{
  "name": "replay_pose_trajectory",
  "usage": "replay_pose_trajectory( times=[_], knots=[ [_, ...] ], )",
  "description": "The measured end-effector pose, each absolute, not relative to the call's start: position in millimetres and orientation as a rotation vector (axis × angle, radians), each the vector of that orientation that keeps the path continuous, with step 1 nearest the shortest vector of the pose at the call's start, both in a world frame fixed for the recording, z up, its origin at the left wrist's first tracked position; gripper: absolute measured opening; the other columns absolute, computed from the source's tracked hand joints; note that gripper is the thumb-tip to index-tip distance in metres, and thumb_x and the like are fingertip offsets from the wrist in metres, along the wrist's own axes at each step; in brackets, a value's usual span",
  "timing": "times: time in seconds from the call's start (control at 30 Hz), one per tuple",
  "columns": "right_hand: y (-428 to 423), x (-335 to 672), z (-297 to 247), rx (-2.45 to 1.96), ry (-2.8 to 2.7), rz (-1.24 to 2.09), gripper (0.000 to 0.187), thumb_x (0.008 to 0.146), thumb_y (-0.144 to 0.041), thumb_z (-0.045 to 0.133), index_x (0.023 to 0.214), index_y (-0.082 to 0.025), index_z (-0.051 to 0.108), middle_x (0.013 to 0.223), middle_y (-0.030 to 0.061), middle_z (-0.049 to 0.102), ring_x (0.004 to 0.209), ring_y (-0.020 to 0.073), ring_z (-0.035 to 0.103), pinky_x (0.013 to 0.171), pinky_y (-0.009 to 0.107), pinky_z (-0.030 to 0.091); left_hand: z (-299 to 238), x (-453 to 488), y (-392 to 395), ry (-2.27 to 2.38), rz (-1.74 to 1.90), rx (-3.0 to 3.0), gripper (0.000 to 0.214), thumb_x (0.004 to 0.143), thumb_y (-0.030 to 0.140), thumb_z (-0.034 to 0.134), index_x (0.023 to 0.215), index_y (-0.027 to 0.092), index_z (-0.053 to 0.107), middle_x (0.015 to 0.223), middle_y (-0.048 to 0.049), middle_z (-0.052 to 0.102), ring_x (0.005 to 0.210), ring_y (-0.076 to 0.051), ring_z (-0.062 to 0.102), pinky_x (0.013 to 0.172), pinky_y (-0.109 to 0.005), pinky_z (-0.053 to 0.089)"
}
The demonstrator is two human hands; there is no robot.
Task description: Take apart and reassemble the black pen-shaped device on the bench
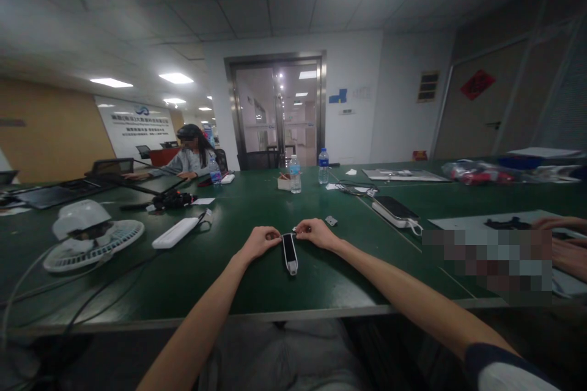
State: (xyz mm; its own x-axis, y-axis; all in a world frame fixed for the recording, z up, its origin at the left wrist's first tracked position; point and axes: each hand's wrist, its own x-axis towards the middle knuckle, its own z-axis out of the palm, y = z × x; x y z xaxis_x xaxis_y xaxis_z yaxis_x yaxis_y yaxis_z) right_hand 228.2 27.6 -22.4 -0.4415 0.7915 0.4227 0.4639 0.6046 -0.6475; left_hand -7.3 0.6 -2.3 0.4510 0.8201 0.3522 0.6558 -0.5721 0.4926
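A narrow black device with white edges and a pale, blocky near end (pixel 289 253) lies on the green table in front of me, its long side pointing toward me. My left hand (pixel 262 242) is closed, its fingertips pinched at the device's far left corner. At the far right corner, my right hand (pixel 316 234) is closed too, with thumb and forefinger together around a tiny pale bit. What that bit is, and whether it joins the device, is too small to tell. A small grey piece (pixel 331 220) lies just beyond my right hand.
Left of me are a white power bank (pixel 177 233) and a white fan (pixel 96 247) with cables. Bottles (pixel 295 176) stand ahead. A phone (pixel 395 208) on a white block lies right. Another person's hands (pixel 562 244) are at far right; a person (pixel 190 156) sits across.
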Motion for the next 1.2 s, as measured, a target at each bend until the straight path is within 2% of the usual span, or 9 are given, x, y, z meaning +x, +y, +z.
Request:
replay_pose_trajectory(
  times=[0.27, 0.77, 1.03, 1.2],
  knots=[
    [31.6, 227.7, -24.0, -1.022, -2.082, 0.646, 0.026, 0.072, -0.036, 0.065, 0.090, -0.017, 0.069, 0.076, 0.0022, 0.069, 0.070, 0.0145, 0.062, 0.068, 0.026, 0.046, -1.7, -7.8, 0.6, 1.253, 0.806, 2.457, 0.028, 0.077, 0.038, 0.056, 0.088, 0.016, 0.069, 0.076, -0.0026, 0.063, 0.066, -0.013, 0.053, 0.061, -0.023, 0.040],
    [23.6, 226.9, -18.9, -0.962, -2.054, 0.706, 0.026, 0.065, -0.033, 0.071, 0.085, -0.016, 0.069, 0.074, 0.0015, 0.068, 0.068, 0.0137, 0.062, 0.067, 0.025, 0.047, -2.4, -8.5, 1.1, 1.260, 0.814, 2.452, 0.028, 0.076, 0.038, 0.056, 0.088, 0.016, 0.070, 0.077, -0.0027, 0.064, 0.067, -0.014, 0.053, 0.060, -0.023, 0.039],
    [19.1, 225.3, -18.0, -1.017, -2.077, 0.594, 0.023, 0.063, -0.032, 0.073, 0.080, -0.017, 0.069, 0.071, 0.0004, 0.067, 0.065, 0.0129, 0.060, 0.061, 0.023, 0.044, 2.1, -6.9, -2.1, 1.261, 0.820, 2.445, 0.026, 0.076, 0.036, 0.057, 0.087, 0.016, 0.070, 0.077, -0.0027, 0.064, 0.066, -0.013, 0.052, 0.060, -0.023, 0.039],
    [14.1, 224.1, -17.3, -1.025, -2.068, 0.517, 0.022, 0.065, -0.033, 0.072, 0.080, -0.017, 0.069, 0.071, 0.0000, 0.067, 0.066, 0.0126, 0.060, 0.063, 0.023, 0.044, -2.1, -8.5, 1.6, 1.266, 0.811, 2.463, 0.026, 0.076, 0.036, 0.057, 0.088, 0.017, 0.070, 0.078, -0.0024, 0.064, 0.066, -0.013, 0.052, 0.060, -0.022, 0.039]
  ],
)
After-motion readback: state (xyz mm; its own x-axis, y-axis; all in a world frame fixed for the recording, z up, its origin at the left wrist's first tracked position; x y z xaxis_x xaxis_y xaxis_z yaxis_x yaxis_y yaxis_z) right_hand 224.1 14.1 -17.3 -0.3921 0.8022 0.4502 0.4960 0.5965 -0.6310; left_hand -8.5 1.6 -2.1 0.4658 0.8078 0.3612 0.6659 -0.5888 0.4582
